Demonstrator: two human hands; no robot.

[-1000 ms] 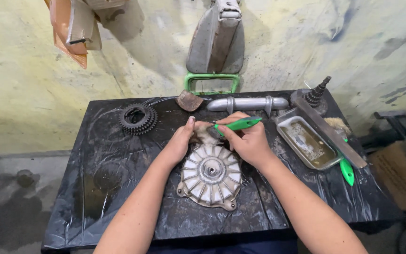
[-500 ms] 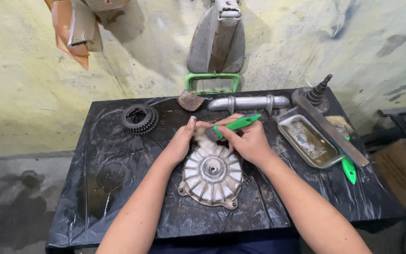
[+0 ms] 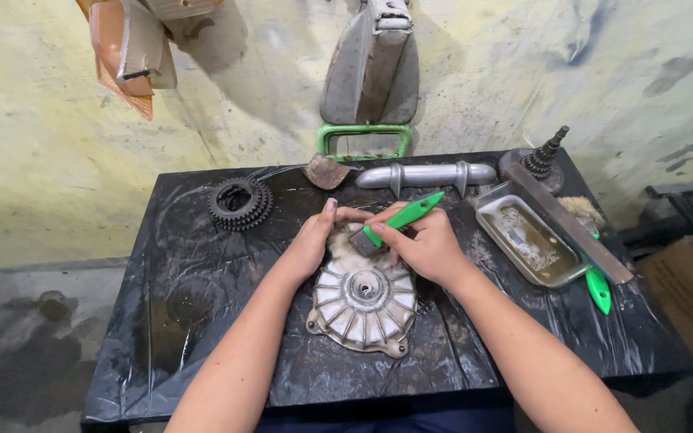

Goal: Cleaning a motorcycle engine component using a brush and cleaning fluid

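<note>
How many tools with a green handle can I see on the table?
2. One green-handled brush is held in the right hand, over the round finned metal cover. The other green handle lies at the right, beside the metal tray. More may be hidden.

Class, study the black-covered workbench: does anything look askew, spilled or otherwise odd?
A long flat metal bar lies slanted across the rim of the metal tray of murky brown liquid, overhanging it. The black plastic sheet looks wrinkled and wet.
</note>
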